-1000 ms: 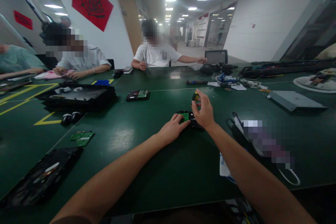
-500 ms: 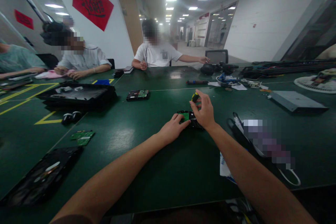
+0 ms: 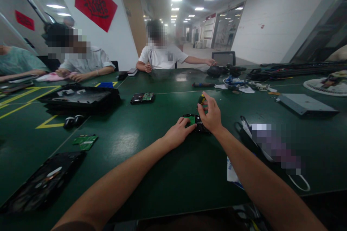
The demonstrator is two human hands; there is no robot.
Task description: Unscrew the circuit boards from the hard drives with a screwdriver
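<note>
- The small black drive (image 3: 195,122) with a green board on top lies flat on the worktop (image 3: 151,177), about mid-width and well in from the near edge
- The left hand (image 3: 177,133) rests on the drive's near-left corner, fingers laid flat over it rather than curled round
- The right hand (image 3: 211,116) is closed round the handle of a screwdriver (image 3: 201,99), which stands roughly upright over the far-right part of the drive; its tip is hidden behind the fingers
- The two hands sit close together, the drive between them
- Just right of the right wrist a black strap (image 3: 244,125) and a sheet of white paper (image 3: 231,175) crowd that side; a flat grey box (image 3: 303,103) lies further off to the right
- Beyond the drive the surface is bare up to a second drive (image 3: 142,97), a dark tool (image 3: 203,85) and a bowl of small parts (image 3: 231,83)
- To the left lies a wide open stretch, then a loose green circuit board (image 3: 85,142), two small black pieces (image 3: 73,120) and a large black tray (image 3: 81,98)
- Another black tray (image 3: 40,184) lies at the near-left corner
- Yellow lines (image 3: 48,125) mark the left part of the surface
- Other people sit along the far and left edges, their hands well apart from the drive
- Between the forearms and the near edge the green surface is free
</note>
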